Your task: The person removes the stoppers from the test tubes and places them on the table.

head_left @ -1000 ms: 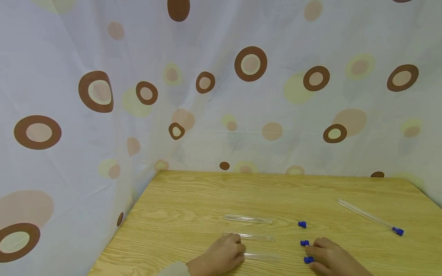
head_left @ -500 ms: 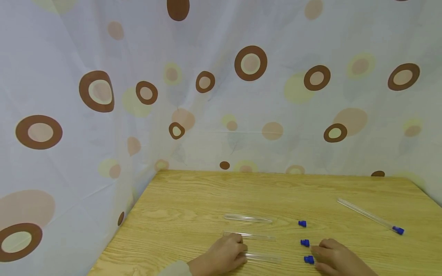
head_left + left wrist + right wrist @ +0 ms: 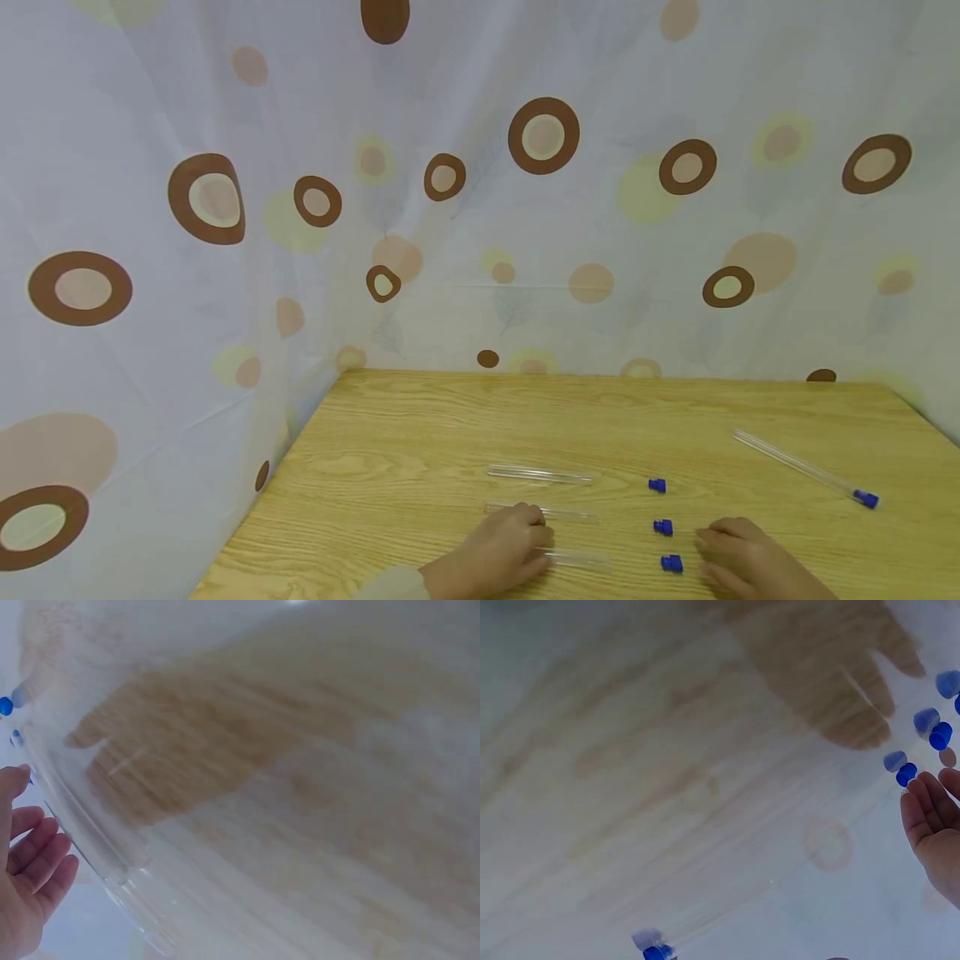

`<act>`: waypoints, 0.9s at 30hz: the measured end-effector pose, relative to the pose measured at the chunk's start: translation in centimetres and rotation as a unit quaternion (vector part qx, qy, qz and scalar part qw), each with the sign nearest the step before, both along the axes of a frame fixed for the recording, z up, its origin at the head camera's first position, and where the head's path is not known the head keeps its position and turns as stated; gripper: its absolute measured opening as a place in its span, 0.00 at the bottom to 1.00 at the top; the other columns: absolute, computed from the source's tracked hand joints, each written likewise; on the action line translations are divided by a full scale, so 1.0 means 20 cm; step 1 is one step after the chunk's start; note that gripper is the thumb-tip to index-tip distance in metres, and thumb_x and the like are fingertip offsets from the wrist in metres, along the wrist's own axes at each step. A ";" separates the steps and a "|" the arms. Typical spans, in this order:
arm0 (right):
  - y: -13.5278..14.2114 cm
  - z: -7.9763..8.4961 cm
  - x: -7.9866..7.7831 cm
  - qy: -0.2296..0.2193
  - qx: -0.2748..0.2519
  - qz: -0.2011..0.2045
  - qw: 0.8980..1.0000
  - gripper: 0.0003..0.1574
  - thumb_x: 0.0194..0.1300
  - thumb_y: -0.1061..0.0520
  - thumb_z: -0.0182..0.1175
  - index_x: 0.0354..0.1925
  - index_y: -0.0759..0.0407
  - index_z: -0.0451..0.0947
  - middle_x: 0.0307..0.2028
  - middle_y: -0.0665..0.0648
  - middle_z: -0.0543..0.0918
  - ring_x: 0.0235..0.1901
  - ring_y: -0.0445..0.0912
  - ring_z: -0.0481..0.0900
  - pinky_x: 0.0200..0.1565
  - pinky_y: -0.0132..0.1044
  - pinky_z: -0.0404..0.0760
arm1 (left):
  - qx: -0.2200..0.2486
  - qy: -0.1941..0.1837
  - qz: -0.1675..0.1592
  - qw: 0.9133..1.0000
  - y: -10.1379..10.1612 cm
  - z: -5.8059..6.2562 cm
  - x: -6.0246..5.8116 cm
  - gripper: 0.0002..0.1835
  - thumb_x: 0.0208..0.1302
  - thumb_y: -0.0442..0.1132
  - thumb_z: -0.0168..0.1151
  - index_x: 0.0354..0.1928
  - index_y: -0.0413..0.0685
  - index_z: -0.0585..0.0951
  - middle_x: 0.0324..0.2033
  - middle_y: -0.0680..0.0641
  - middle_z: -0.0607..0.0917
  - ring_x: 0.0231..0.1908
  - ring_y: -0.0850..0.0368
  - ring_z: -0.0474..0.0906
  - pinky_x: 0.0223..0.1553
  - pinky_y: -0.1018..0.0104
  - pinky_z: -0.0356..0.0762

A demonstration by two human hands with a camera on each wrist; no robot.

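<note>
Three clear tubes lie side by side on the table: a far tube (image 3: 540,476), a middle tube (image 3: 566,514) and a near tube (image 3: 581,559). My left hand (image 3: 498,550) is over the left part of the near two and hides some of them. The left wrist view shows this hand (image 3: 34,877) with loosely bent fingers and nothing in its grasp. To the tubes' right sit a far blue cap (image 3: 657,485), a middle cap (image 3: 663,527) and a near cap (image 3: 672,563). Just right of the near caps, my right hand (image 3: 753,558) holds nothing, its fingers (image 3: 919,802) extended.
A longer-looking clear tube with a blue cap on its end (image 3: 866,498) lies slanted at the table's right. Patterned curtain (image 3: 465,317) hangs along the back and left of the wooden table (image 3: 420,425). The tabletop reflects the hands in the wrist views.
My right hand has drawn away to the right from the near two caps. My left hand has slid slightly right over the tubes, which stay in place.
</note>
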State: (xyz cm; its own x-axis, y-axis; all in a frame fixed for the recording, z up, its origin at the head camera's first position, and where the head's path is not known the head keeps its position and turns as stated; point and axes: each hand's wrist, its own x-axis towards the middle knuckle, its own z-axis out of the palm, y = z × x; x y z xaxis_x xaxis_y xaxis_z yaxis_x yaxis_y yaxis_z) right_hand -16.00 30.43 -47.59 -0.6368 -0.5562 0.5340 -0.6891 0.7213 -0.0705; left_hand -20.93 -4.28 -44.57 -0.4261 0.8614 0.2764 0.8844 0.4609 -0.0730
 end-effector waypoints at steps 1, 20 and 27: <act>0.01 0.00 0.00 0.000 -0.005 -0.008 1.000 0.22 0.46 0.53 0.72 0.35 0.68 0.80 0.29 0.56 0.77 0.32 0.35 0.73 0.25 0.27 0.75 | 0.001 0.002 -0.001 1.000 0.01 0.00 0.00 0.08 0.61 0.48 0.61 0.32 0.54 0.82 0.31 0.58 0.79 0.30 0.72 0.72 0.31 0.87 0.68; 0.13 0.02 0.06 -0.027 -0.004 -0.120 0.992 0.24 0.38 0.55 0.75 0.33 0.67 0.81 0.31 0.54 0.79 0.32 0.32 0.74 0.24 0.29 0.77 | 0.014 0.051 -0.009 0.999 0.17 0.04 -0.02 0.13 0.61 0.49 0.60 0.42 0.51 0.83 0.38 0.56 0.82 0.39 0.68 0.78 0.42 0.85 0.74; 0.14 0.03 0.07 -0.005 -0.008 -0.168 0.986 0.24 0.32 0.55 0.77 0.31 0.64 0.82 0.31 0.51 0.80 0.31 0.37 0.75 0.25 0.31 0.78 | 0.039 0.088 -0.010 0.995 0.24 0.05 -0.04 0.12 0.60 0.49 0.61 0.40 0.53 0.84 0.38 0.57 0.83 0.40 0.67 0.79 0.45 0.81 0.75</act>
State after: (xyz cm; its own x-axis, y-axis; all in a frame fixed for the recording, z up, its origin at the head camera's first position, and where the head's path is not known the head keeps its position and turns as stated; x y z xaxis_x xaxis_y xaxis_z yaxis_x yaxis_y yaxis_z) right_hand -14.51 33.23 -47.02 -0.7888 -0.3044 0.5339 -0.4107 0.9073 -0.0896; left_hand -21.65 0.43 -43.56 -0.3481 0.8429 0.4104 0.8706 0.4530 -0.1919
